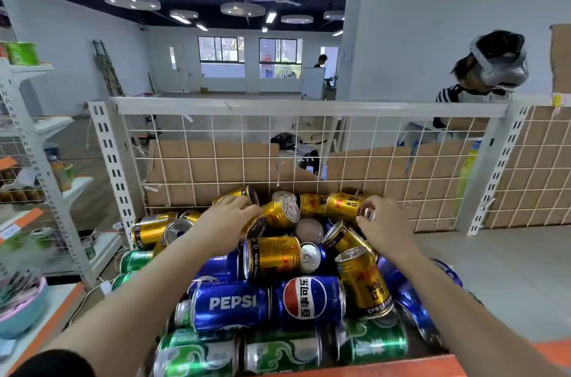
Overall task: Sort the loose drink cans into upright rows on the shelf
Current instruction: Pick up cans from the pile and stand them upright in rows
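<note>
Reaching into the heap, the right grip (383, 222) curls its fingers round one end of a gold can (343, 205) lying on its side at the far top of the pile. The can's long axis runs leftward from that grip, roughly level, toward the left grip (228, 217), which rests with fingers stretched over other gold cans (241, 192), pinching nothing that shows. Blue cans (231, 304) and green cans (197, 355) lie sideways nearer than both grips. Standing the held can probably needs a quarter turn, and bare shelf (494, 268) lies just right of the right grip
</note>
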Motion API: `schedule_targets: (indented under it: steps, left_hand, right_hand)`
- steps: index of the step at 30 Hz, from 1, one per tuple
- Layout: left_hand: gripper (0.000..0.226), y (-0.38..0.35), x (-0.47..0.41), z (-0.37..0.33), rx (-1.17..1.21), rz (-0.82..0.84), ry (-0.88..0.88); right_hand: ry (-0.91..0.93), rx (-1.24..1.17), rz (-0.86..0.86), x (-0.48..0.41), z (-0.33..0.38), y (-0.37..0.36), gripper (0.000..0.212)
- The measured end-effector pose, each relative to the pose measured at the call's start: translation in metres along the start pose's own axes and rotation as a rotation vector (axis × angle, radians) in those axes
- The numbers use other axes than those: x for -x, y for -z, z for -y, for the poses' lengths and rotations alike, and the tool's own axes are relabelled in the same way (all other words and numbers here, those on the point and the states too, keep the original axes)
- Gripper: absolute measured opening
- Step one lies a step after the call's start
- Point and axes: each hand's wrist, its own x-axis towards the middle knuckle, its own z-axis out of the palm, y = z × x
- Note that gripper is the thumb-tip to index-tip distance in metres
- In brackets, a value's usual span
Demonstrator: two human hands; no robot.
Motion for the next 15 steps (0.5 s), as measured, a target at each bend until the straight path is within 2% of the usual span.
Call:
schedule_targets:
  steps: [3,7,9,12,15]
  left_hand:
    - [0.078,-0.009,-0.017,0.010,-0.185,0.041,-0.066]
    - [0.080,-0.016,-0.029,0.013,-0.323,0.034,-0.173]
    - [0.080,-0.013,-0.032,0.014,-0.326,0.030,-0.184]
    - [0.079,-0.007,-0.034,0.016,-0.287,0.025,-0.171]
    - [0.079,0.002,-0.036,0.016,-0.275,0.034,-0.088]
  right_hand:
    - [-0.006,0.161,-0.004,-0.024,-0.006,-0.003,0.043]
    - [0.046,0.413,0.243,-0.052,0.007,-0.014,0.062]
    - [0.045,0.510,0.336,-0.065,0.012,-0.024,0.071]
    - [0.051,0.634,0.377,-0.080,0.015,-0.035,0.080]
    - [0.055,0.651,0.403,-0.089,0.015,-0.036,0.075]
